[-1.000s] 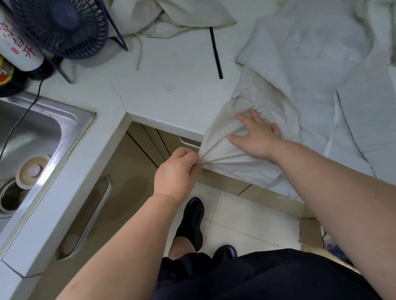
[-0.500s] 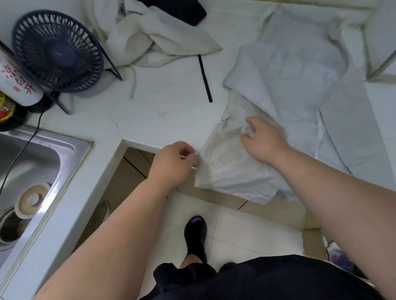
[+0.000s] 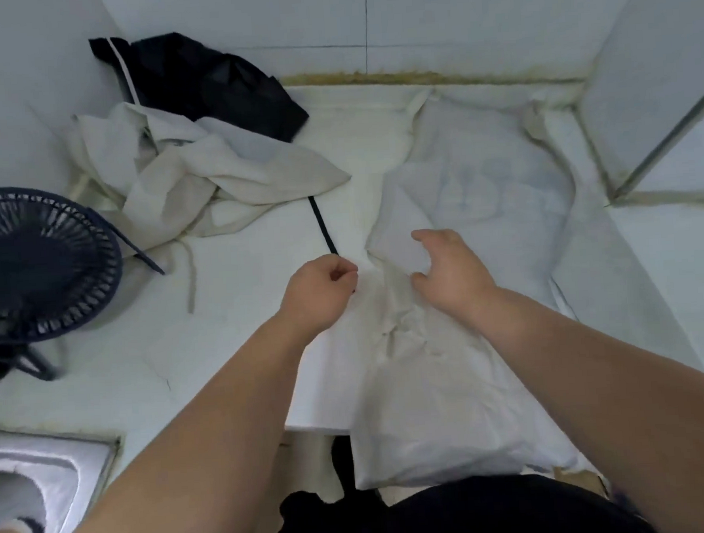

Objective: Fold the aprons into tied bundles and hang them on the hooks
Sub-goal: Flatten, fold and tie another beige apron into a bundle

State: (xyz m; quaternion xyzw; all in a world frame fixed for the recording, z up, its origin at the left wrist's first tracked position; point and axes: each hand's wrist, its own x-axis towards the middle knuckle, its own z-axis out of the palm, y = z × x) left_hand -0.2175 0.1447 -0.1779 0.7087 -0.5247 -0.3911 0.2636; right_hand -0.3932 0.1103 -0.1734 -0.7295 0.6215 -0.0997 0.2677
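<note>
Left hand (image 3: 321,295) is pinching a gathered edge of the pale grey-white cloth apron (image 3: 498,199) at frame centre, fingers curled tight with the thumb pressing against the forefinger. Right hand (image 3: 452,274) is arching just to the right over the same gather, fingers spread and half bent, not closing on anything; cannot tell whether the fingertips are touching the cloth. The apron is lying across the white stone countertop (image 3: 223,344) from upper right to lower centre of the frame, its near end hanging over the counter edge. Judgement: the lengthwise fold into a narrow band is only beginning, with tying and hanging not yet done. For a clean fold, the left pinch should be acting as the fixed anchor while the right hand is taking the far edge and drawing it across. The crumpled patch just below the hands needs smoothing first, and the overhanging end needs lifting onto the counter so its weight is not dragging the fold askew. The thin black strap (image 3: 322,227) is lying just beside the left hand and risks getting caught in the fold. A crumpled cream cloth apron (image 3: 213,180) is waiting at upper left, beside the dark blue desk fan (image 3: 32,261). No hooks are showing.
</note>
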